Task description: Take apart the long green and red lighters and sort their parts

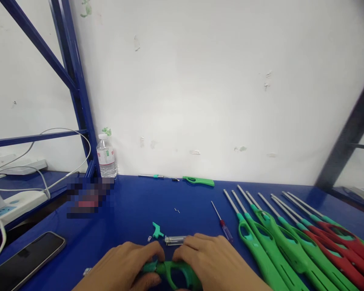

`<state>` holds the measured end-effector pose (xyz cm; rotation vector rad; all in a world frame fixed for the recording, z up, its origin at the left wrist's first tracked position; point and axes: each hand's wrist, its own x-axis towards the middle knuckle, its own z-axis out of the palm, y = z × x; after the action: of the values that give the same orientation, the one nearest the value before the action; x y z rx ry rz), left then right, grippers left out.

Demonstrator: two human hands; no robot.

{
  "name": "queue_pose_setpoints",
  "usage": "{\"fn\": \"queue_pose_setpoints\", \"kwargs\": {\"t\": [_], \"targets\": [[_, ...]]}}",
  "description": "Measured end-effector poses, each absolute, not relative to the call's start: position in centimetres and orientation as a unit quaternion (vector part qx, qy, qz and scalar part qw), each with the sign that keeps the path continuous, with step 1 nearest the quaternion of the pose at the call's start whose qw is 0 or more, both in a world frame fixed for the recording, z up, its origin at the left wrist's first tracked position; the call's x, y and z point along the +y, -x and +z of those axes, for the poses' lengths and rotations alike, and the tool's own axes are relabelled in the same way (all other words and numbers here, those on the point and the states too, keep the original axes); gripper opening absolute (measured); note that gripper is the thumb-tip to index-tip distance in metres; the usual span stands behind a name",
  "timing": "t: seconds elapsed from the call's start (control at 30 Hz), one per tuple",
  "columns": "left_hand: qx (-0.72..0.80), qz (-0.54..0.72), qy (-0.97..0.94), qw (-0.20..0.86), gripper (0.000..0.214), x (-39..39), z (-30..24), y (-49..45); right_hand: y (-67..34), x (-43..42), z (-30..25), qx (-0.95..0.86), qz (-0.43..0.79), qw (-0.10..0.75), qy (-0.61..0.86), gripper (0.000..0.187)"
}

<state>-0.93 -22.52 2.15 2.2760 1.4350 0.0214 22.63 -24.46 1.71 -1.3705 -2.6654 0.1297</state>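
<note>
A green utility lighter handle (169,271) with a finger loop lies low in front of me. My left hand (133,260) is closed on its teal front end. My right hand (208,256) grips the other end, its fingers curled over the loop. Parts of the lighter are hidden under both hands. Just beyond my fingers lies a clear fuel tube (174,240). Beside the tube are a teal trigger piece (157,230) and a tiny metal part (149,239). A screwdriver (226,231) with a translucent handle rests past my right hand.
Several green lighters (279,238) and red lighters (339,246) lie in a row at right. By the wall are a green handle shell (202,181) and a thin metal rod (150,176). A water bottle (106,157), phone (26,260) and power strip (26,199) are at left.
</note>
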Motion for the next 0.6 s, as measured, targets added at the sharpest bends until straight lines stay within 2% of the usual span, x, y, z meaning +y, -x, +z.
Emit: {"fn": "queue_pose_setpoints", "kwargs": {"t": [0.2,0.33,0.5,0.6], "targets": [[0.508,-0.002,-0.832,0.223,0.016,-22.8,2.4,1.3,-22.2,-24.9,2.7,-0.874,0.084,0.057,0.474,0.037],[0.510,-0.014,-0.834,0.212,0.014,-22.9,2.0,1.3,-22.1,-25.1,2.8,-0.872,0.101,0.038,0.478,0.037],[0.515,-0.039,-0.833,0.197,0.016,-22.8,2.9,0.7,-21.2,-24.6,1.7,-0.880,0.065,0.054,0.467,0.038],[0.506,-0.034,-0.841,0.187,0.021,-22.6,2.5,0.7,-20.4,-24.2,0.1,-0.895,0.013,0.077,0.438,0.048]]}}
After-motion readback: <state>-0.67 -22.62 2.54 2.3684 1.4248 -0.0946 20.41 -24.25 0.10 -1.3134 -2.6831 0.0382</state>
